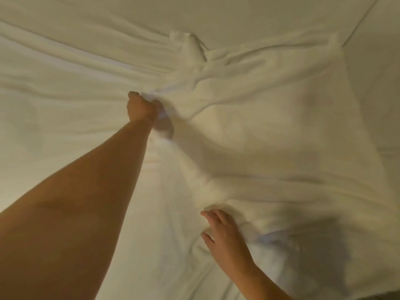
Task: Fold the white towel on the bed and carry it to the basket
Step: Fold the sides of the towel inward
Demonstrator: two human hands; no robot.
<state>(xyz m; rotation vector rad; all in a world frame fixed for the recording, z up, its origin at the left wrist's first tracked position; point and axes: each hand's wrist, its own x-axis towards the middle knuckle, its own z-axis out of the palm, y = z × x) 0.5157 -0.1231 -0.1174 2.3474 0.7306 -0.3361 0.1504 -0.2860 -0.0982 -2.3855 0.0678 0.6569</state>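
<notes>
The white towel [270, 126] lies rumpled and spread across the bed [65, 61]. The left hand [140, 108] reaches far out, its fingers clenched around the towel's left edge. The right hand [225, 237] rests near the towel's near edge, fingers [211, 215] loosely spread, gripping nothing.

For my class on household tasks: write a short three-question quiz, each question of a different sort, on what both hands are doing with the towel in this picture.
1. True or false: the left hand is closed in a grip on the white towel.
2. Which hand is nearer the camera? A left, B right.
3. Fill in: the towel lies spread on the ____.

Key
1. True: its fingers are curled around bunched cloth at the towel's left edge.
2. B: the right hand sits low in the view, fingers spread on the towel's near edge, not closed.
3. Bed, covered in a wrinkled white sheet.
</notes>
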